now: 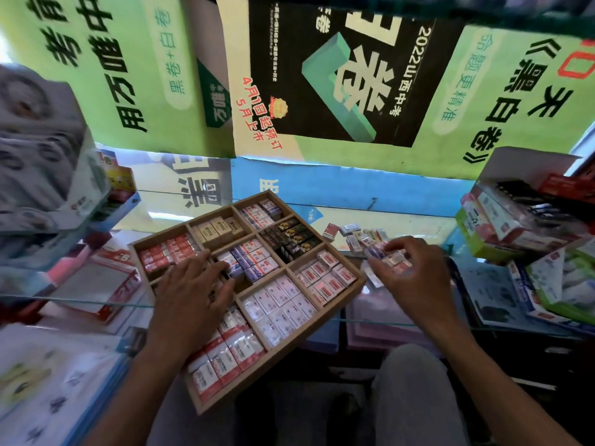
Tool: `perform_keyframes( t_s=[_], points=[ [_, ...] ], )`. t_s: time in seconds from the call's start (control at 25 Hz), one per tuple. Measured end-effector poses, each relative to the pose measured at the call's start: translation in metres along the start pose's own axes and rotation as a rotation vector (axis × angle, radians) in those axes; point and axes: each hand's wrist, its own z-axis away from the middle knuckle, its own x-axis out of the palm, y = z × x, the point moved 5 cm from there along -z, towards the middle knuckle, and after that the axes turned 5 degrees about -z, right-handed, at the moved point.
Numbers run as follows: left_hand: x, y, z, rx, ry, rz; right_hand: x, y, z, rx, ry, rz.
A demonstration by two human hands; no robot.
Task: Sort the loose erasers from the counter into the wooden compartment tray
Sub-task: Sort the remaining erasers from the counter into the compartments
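A wooden compartment tray (360, 281) sits tilted on the glass counter, its sections filled with rows of wrapped erasers in red, tan, purple, black and white. My left hand (193, 288) lies over the tray's middle-left section, fingertips touching a purple-and-white eraser (232, 263). Right of the tray, a pile of loose erasers (355, 235) lies on the counter. My right hand (409, 268) is at the near edge of that pile, its fingers curled round several small erasers (391, 256).
Open boxes of stationery (521, 214) stack at the right, and more packs (106, 278) at the left. Green and black posters (338, 75) hang behind the counter. The glass counter edge (80, 300) runs across in front of me, above my knees.
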Motion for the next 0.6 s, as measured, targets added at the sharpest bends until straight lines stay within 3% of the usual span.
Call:
perform_keyframes(
  t_s=[0.12, 0.24, 0.4, 0.6],
  points=[
    [0.001, -0.003, 0.0, -0.016, -0.005, 0.018, 0.049, -0.071, -0.025, -0.082, -0.129, -0.122],
    [0.001, -0.004, 0.0, -0.016, -0.005, 0.025, 0.12, -0.111, -0.056, -0.076, -0.317, -0.041],
    [-0.002, -0.001, 0.001, -0.036, 0.001, 0.044, 0.187, -0.129, -0.084, -0.059, -0.391, 0.143],
    [-0.003, -0.004, 0.001, -0.059, -0.003, 0.068, 0.227, -0.13, -0.104, -0.012, -0.458, 0.192]
  ],
)
